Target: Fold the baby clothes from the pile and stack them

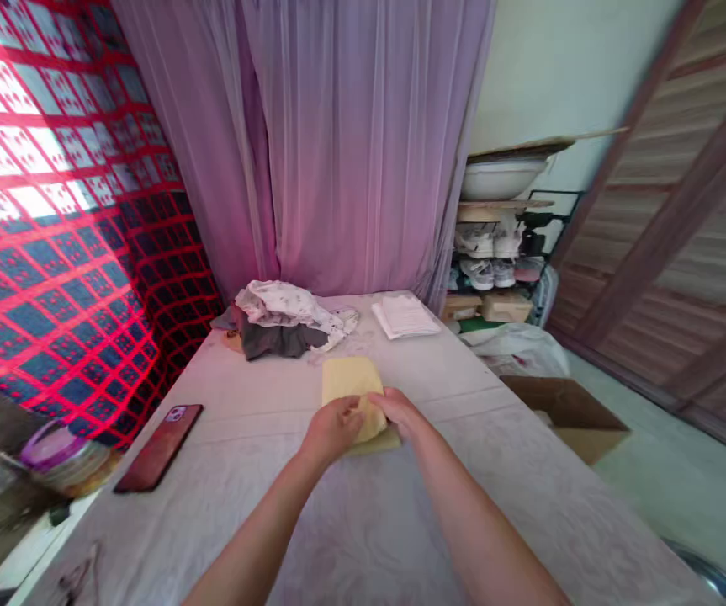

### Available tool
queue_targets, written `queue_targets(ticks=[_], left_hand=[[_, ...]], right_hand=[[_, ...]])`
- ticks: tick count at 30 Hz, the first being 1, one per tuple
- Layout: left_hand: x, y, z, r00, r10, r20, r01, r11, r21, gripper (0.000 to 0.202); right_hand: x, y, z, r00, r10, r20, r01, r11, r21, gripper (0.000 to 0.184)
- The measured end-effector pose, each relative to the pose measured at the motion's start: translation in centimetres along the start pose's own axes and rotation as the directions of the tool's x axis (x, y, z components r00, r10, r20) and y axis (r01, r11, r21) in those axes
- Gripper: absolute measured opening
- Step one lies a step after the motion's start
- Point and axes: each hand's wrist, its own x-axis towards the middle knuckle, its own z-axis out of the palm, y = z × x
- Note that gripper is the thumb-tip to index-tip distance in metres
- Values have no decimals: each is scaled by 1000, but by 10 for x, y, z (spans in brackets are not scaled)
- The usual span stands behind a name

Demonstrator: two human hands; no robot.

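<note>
A small pale yellow cloth (350,380) lies folded on the table (527,488) covered in a light patterned sheet. My left hand (332,429) rests on the cloth's near edge with its fingers curled over a fold of the fabric. My right hand (400,410) grips the same near edge from the right side, fingers closed on the cloth. Both hands meet at the near part of the cloth.
A pile of white and dark grey clothes (283,324) sits at the far left of the table. A folded white cloth (405,317) lies far right. A red phone (161,446) lies near the left edge. A shoe rack (501,252) and cardboard box (568,408) stand right of the table.
</note>
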Motion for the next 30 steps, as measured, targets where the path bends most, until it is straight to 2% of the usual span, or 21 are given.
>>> queue_targets(ticks=[2,4,8,13,15,17,19,21,23,25,27,30], left_hand=[[2,-14,-2,995,74,-64,-64,988,141,46],[4,-25,0,992,106,-73,-85,964,253,53],[3,-34,17,999,29,20,-35,923,382,64],[2,-31,31,998,-46,49,22,916,401,68],[3,-30,33,998,-47,46,24,916,401,68],[3,-29,35,998,-43,40,23,914,406,68],[3,-31,38,999,-35,29,20,911,413,68],[4,-37,40,1000,-13,4,10,911,412,63],[8,-48,37,998,30,-51,-7,920,392,56],[19,-63,26,990,63,-126,-15,938,346,50],[37,-78,9,986,54,-160,-9,962,273,48],[71,-92,-17,999,-19,-46,26,987,158,48]], right_hand=[[0,8,-4,1000,-4,-31,3,1000,-19,26],[1,14,-7,998,-10,-65,7,998,-58,26],[6,18,-15,990,-32,-136,5,981,-193,31],[-4,9,-20,980,-47,-192,-31,923,-384,47],[-14,3,-15,953,-129,-273,-32,856,-516,55],[-24,-3,-5,897,-311,-313,36,758,-652,55],[-28,-5,6,845,-486,-226,181,655,-733,51],[-27,-1,17,839,-538,-80,301,582,-755,49],[-22,8,23,880,-475,10,316,569,-759,49],[-17,19,26,918,-396,27,276,587,-761,50],[-15,27,26,930,-367,24,255,596,-761,51],[-14,31,26,928,-371,21,254,592,-765,52]])
